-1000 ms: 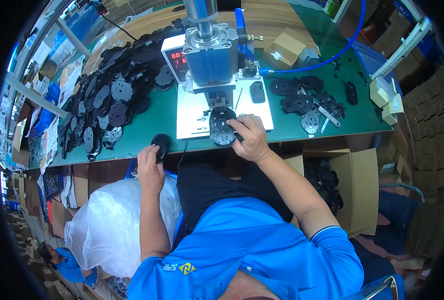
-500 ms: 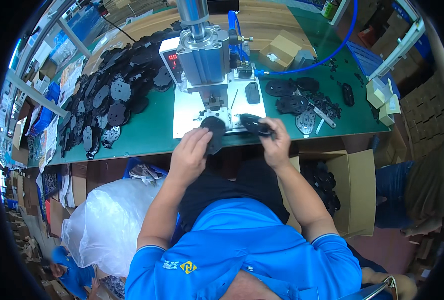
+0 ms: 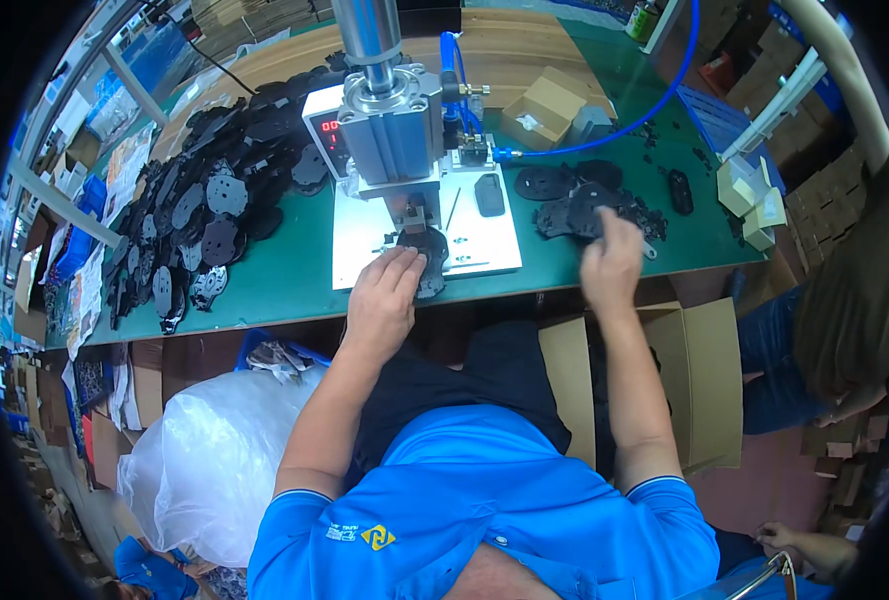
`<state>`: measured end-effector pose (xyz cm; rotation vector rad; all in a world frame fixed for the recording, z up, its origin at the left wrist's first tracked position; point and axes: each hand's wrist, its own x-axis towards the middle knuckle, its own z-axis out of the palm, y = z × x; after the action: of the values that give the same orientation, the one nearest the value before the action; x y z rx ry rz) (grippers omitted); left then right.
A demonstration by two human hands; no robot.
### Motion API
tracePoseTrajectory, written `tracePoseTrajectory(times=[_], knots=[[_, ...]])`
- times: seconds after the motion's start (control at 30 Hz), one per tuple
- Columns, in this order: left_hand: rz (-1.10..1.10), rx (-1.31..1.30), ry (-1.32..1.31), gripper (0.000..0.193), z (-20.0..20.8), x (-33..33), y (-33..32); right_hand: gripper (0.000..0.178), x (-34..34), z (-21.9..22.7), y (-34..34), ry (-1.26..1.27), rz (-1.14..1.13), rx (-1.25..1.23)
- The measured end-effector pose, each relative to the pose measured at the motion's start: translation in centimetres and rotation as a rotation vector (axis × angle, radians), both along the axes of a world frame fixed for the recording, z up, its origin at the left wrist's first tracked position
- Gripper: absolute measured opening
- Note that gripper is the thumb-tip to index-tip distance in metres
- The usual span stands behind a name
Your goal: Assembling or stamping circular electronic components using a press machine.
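My left hand has its fingers against a black plastic plate with a rounded outline. That plate lies on the white base of a bench press, partly below the press head, and my fingers cover its left edge. Over to the right, my right hand is slightly blurred, its fingers bent at the near edge of another black plastic plate. This second plate is over a small group of similar black parts, overlapping them.
A big heap of black plates covers the bench's left side. A dark rounded part is on the press base. Right of it are an open carton, a blue air hose and a black part. Below stands a cardboard box.
My right hand has carried a black part from the press front to the group at the right. My left hand has slid its plate forward beneath the press head. The view has shifted slightly.
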<state>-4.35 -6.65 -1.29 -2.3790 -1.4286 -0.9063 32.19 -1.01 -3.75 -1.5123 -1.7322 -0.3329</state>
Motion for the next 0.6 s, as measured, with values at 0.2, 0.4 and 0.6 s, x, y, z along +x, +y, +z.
tracePoseTrajectory(times=[0.2, 0.4, 0.6], knots=[[-0.002, -0.031, -0.014, 0.042, 0.1, -0.4, -0.5, 0.053, -13.7, 0.2, -2.5, 0.150, 0.611, -0.062], [-0.004, -0.028, -0.079, 0.045, 0.1, -1.3, -0.6, 0.051, -17.1, -1.9, -1.1, 0.146, 0.647, -0.011], [-0.147, -0.491, -0.568, 0.047, 1.7, -5.4, 1.2, 0.047, -16.8, -2.5, -0.8, 0.173, 0.635, 0.036]])
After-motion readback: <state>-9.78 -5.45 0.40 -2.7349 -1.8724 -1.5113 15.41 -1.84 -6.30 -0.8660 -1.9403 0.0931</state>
